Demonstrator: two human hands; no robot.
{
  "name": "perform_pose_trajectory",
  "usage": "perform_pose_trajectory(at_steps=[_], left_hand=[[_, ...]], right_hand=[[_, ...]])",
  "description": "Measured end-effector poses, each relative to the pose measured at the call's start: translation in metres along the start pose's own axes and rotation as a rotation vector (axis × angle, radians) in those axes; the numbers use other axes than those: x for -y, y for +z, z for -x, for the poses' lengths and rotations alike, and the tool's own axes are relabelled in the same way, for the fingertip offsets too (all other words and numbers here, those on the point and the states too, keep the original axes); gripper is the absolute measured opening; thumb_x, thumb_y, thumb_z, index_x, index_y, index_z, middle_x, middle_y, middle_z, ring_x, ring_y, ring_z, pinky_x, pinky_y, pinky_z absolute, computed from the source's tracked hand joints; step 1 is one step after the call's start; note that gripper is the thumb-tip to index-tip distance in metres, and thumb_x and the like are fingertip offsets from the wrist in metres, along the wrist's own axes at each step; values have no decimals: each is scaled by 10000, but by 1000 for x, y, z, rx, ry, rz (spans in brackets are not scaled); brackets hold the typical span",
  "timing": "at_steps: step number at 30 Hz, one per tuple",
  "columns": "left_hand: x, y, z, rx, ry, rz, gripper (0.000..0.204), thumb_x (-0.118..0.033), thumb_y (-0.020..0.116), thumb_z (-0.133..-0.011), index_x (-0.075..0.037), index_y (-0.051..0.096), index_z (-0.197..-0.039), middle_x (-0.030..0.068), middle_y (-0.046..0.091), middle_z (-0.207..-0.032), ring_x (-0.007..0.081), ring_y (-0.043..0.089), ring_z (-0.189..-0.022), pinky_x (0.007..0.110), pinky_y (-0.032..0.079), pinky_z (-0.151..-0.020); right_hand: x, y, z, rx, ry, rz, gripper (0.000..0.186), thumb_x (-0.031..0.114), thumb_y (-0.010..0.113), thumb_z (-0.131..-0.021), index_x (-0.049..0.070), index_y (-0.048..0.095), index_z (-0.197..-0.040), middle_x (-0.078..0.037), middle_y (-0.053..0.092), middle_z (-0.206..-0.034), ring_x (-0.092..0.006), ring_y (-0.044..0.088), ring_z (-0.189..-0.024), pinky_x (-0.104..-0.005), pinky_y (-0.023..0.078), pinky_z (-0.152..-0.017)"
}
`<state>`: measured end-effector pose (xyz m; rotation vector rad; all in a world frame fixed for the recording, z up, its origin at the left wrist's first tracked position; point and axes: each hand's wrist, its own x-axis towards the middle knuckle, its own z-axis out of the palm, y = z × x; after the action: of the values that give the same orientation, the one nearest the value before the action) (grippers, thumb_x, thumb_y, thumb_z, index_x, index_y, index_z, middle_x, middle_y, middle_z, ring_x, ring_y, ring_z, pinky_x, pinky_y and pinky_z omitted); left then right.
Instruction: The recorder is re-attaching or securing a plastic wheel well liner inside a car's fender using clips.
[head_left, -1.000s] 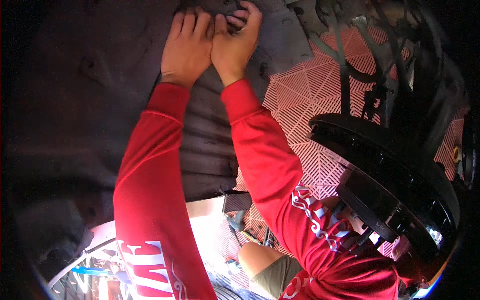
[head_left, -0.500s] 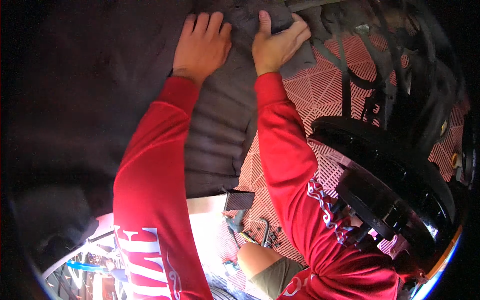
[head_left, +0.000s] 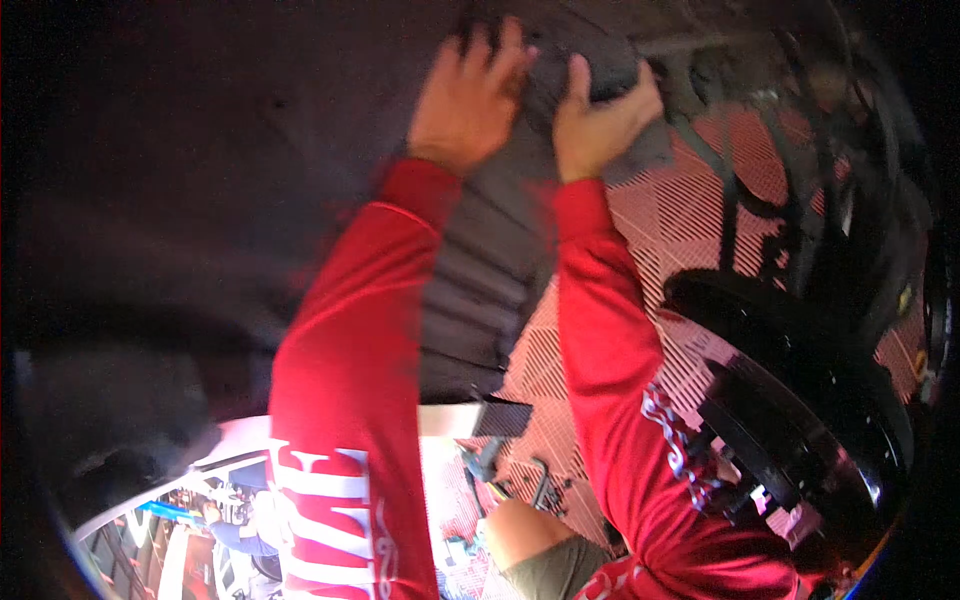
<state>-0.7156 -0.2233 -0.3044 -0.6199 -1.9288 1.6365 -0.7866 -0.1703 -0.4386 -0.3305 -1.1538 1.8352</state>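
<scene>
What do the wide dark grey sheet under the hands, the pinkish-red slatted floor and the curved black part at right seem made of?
Dark grey sheet: possibly felt or soft foam, matte, judging by its folds and low shine. Pinkish-red slatted floor: likely moulded plastic, matte, given its repeating ribs. Curved black part: glossy, with bright highlights; perhaps plastic or painted metal.

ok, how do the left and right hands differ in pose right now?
The left hand shows its back, fingers pointing up the picture; the right hand is turned thumb side to view, fingers slanting up and right. The right hand's thumb stands clear of its fingers; the left hand's thumb can't be made out. Both are bare, against the dark sheet.
</scene>
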Motion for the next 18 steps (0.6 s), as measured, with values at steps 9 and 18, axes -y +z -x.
perform_pose_trajectory(at_steps=[9, 18], left_hand=[[-2, -1, 2, -6, -15, 33, 525, -303, 577, -931, -138, 580, -1429, 154, 455, -1528, 355, 503, -1314, 533, 395, -1083], [-2, 5, -1, -49, -26, 57, 484, -302, 599, -912, -121, 636, -1360, 148, 474, -1519, 342, 528, -1292, 531, 399, -1076]], right_hand=[[12, 2, 1, 2, 72, -3, 1037, 445, 947, -652, -4, 420, -1424, -272, 490, -1287, -473, 465, -1250, -516, 401, -1055], [15, 3, 1, 30, 132, -24, 1061, 409, 968, -651, -62, 401, -1414, -295, 472, -1308, -444, 448, -1268, -484, 391, -1070]])
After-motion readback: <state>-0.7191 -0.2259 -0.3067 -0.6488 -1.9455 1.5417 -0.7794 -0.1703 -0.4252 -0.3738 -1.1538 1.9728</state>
